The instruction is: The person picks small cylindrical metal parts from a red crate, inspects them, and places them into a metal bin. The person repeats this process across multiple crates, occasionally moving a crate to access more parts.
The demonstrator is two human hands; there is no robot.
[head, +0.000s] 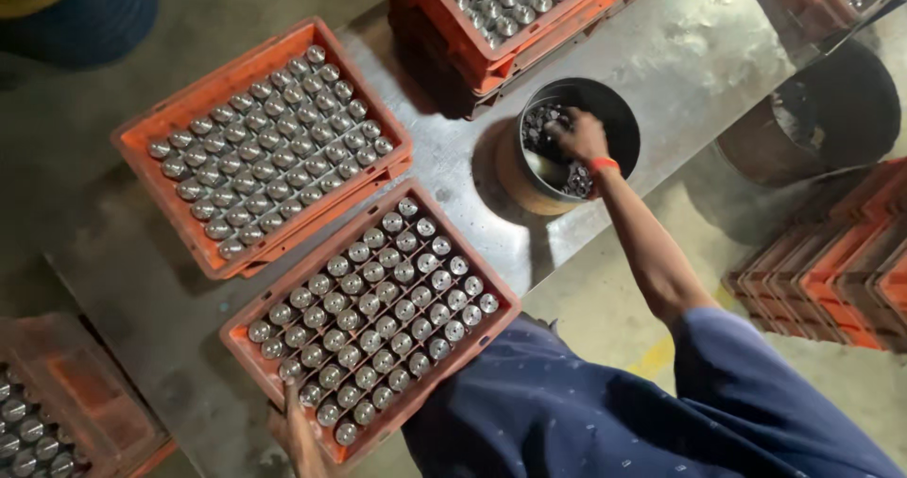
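Note:
My right hand (576, 138) reaches down into a round metal bucket (619, 110) holding small dark metal parts, fingers curled among them; whether it grips any is hidden. My left hand (295, 433) rests on the near corner of an orange crate (248, 344) filled with rows of upright shiny metal cylinders. A second, similar orange crate (151, 128) lies just beyond it on the steel table (680, 43).
More orange crates of cylinders stand stacked at the table's far side (501, 58) and lower left (99, 393). A dark round drum (831, 110) and a stack of orange crates (831, 270) sit on the floor to the right. A blue drum (94, 15) is top left.

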